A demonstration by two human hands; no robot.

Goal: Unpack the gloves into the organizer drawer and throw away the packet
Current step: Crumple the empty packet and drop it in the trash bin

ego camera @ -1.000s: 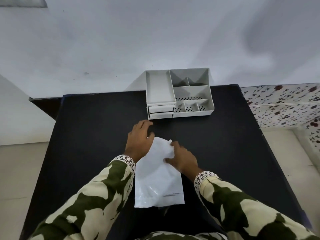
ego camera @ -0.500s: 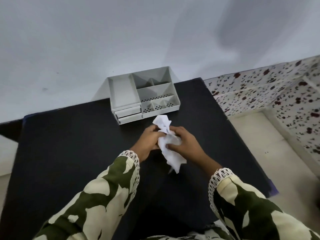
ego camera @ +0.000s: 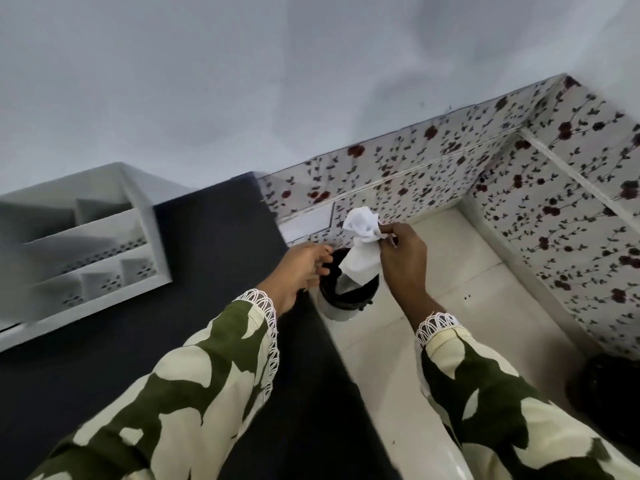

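right hand [ego camera: 403,258]: fingers [ego camera: 387,233] pinched on crumpled white packet [ego camera: 362,245], held in air above bin mouth, lower tail of packet hanging into the opening
left hand [ego camera: 301,271]: past right worktop edge, fingers [ego camera: 322,259] loosely curled, tips touching near rim of bin; cannot tell if gripping rim or just resting
bin [ego camera: 341,299]: small round, black rim and liner, pale body, on floor just beside worktop's right edge, tucked near floral tiled wall
packet position: off the worktop, over the floor, directly above bin
worktop [ego camera: 214,244]: black, right edge running diagonally from far corner toward the near sleeve; bare surface between organizer and edge
organizer [ego camera: 86,247]: white, compartments open on top, perforated dividers, at left on worktop, well apart from hands; drawer front out of view, gloves not visible
floor [ego camera: 450,271]: pale tiles, open room right of bin up to tiled step
tiled wall [ego camera: 433,161]: floral pattern, close behind bin
dark round object [ego camera: 609,386]: low right on floor, blurred, well apart from bin
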